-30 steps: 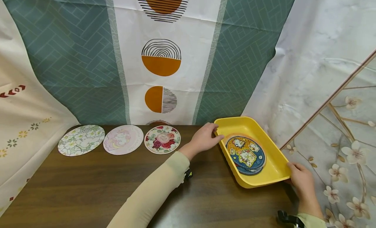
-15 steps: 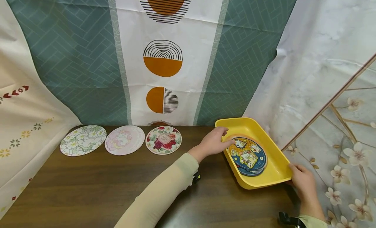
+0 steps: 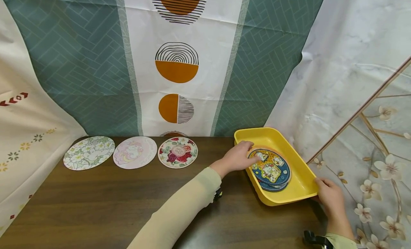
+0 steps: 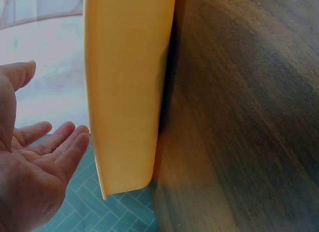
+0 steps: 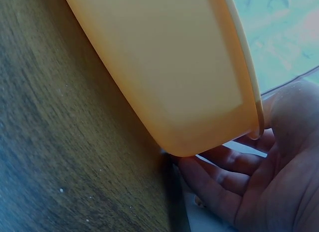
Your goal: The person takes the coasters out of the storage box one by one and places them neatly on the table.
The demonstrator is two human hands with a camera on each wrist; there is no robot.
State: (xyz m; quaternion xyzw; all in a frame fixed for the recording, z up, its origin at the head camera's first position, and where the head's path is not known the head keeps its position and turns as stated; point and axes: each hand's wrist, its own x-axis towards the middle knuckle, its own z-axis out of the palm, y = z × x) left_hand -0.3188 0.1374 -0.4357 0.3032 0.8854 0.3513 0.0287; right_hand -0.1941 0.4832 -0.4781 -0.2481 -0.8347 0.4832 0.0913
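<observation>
A yellow tray (image 3: pixel 298 170) stands on the table at the right, with a small stack of round coasters (image 3: pixel 273 170) inside. The top one is blue and orange with cartoon figures. My left hand (image 3: pixel 239 157) reaches over the tray's left rim, its fingertips above the stack's left edge; contact with the stack cannot be made out. In the left wrist view this hand (image 4: pixel 37 167) has its thumb and fingers apart, beside the tray's wall (image 4: pixel 127 92). My right hand (image 3: pixel 330 197) holds the tray's near right corner, thumb at the rim and fingers beneath, as the right wrist view of the hand (image 5: pixel 264 177) shows.
Three round coasters lie in a row along the table's back edge: green floral (image 3: pixel 89 153), pink unicorn (image 3: pixel 135 152) and red rose (image 3: pixel 177 152). Behind hangs a patterned cloth (image 3: pixel 273 56). A floral cloth (image 3: pixel 353 135) borders the tray's right side. Brown tabletop (image 3: pixel 96 206) extends in front.
My left hand has left the tray's left rim and moved right and towards me, over the stack's edge. My right hand and the tray have stayed in place.
</observation>
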